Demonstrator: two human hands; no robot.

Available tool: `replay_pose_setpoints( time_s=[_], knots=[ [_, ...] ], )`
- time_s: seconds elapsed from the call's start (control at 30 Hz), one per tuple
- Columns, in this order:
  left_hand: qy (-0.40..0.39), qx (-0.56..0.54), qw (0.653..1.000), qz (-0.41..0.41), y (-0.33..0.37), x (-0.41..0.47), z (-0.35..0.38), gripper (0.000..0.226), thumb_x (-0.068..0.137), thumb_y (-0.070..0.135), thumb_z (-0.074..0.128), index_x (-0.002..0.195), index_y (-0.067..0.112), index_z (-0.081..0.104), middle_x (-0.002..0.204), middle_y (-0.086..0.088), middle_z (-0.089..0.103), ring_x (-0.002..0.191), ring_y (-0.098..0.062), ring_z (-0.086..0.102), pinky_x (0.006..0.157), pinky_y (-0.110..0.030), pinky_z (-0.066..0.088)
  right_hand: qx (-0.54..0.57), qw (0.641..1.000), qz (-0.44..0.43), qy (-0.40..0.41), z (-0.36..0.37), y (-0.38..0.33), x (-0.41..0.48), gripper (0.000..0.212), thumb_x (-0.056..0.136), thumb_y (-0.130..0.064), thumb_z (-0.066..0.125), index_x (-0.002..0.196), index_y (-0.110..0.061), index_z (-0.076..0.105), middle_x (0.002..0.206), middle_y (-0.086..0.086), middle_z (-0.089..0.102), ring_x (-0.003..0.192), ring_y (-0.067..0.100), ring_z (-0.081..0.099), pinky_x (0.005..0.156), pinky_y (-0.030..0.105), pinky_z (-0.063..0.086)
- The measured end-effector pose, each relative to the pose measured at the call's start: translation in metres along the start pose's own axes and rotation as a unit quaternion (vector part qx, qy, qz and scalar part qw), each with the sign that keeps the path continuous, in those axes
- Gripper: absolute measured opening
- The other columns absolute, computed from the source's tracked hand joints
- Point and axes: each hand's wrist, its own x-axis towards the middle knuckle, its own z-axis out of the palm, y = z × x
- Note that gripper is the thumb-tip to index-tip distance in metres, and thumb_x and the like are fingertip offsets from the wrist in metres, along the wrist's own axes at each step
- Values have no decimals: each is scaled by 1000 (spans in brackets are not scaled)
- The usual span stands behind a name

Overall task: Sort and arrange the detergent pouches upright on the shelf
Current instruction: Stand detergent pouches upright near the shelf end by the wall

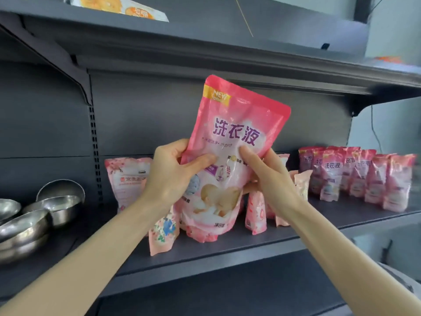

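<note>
A large pink detergent pouch (230, 142) with purple lettering is held upright in front of the dark shelf (250, 245). My left hand (173, 172) grips its left edge with the thumb across the front. My right hand (268, 176) holds its right side, thumb on the front. The pouch's bottom hangs just above the shelf board. Pale pink pouches (255, 213) stand behind and beside it, one with flowers (163, 231) at the front left and another (128, 179) at the back left. A row of several darker pink pouches (357, 174) stands upright at the right.
Stacked steel bowls (34, 217) sit at the left end of the shelf. An upper shelf (205, 53) overhangs closely above. A slotted upright (94, 151) runs down the back panel at left. The front strip of the shelf board right of my arms is bare.
</note>
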Motion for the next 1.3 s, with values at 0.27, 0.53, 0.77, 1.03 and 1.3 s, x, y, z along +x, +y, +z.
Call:
replay_pose_setpoints(
  time_s=[0.27, 0.53, 0.77, 1.03, 1.3],
  knots=[
    [-66, -93, 988, -100, -3, -55, 166, 17, 81, 18, 68, 98, 17, 68, 89, 1, 75, 83, -14, 71, 70, -30, 59, -63, 996, 37, 54, -153, -8, -79, 21, 94, -25, 54, 112, -14, 58, 94, 1, 75, 80, 18, 72, 55, 29, 57],
    [-98, -111, 976, -159, -18, -79, 325, 17, 88, 23, 60, 105, 27, 64, 99, 9, 72, 92, -6, 68, 81, -29, 55, -69, 991, 84, 80, -306, -1, -120, 16, 91, -18, 58, 106, -18, 56, 92, -6, 74, 82, 12, 72, 56, 27, 57],
    [-81, -105, 979, -157, -49, -51, 422, 14, 88, 24, 62, 101, 28, 65, 96, 7, 73, 90, -10, 69, 77, -30, 56, -77, 987, 93, 108, -402, 37, -96, 13, 90, -19, 62, 101, -21, 57, 89, -9, 75, 80, 14, 72, 67, 43, 59],
    [-46, -94, 983, -150, -114, 10, 502, 10, 86, 22, 64, 96, 25, 66, 86, 9, 73, 79, -6, 70, 60, -17, 53, -64, 989, 95, 89, -492, 106, -23, 14, 88, -15, 64, 102, -14, 59, 98, 5, 72, 84, 17, 72, 62, 29, 58],
    [1, -61, 983, -173, -179, 67, 559, 15, 90, 17, 61, 103, 20, 65, 94, 5, 72, 84, -7, 69, 61, -20, 55, -9, 993, 104, 55, -549, 177, 46, 16, 89, -10, 63, 103, -17, 59, 102, 4, 71, 90, 17, 71, 74, 34, 59]
  ],
)
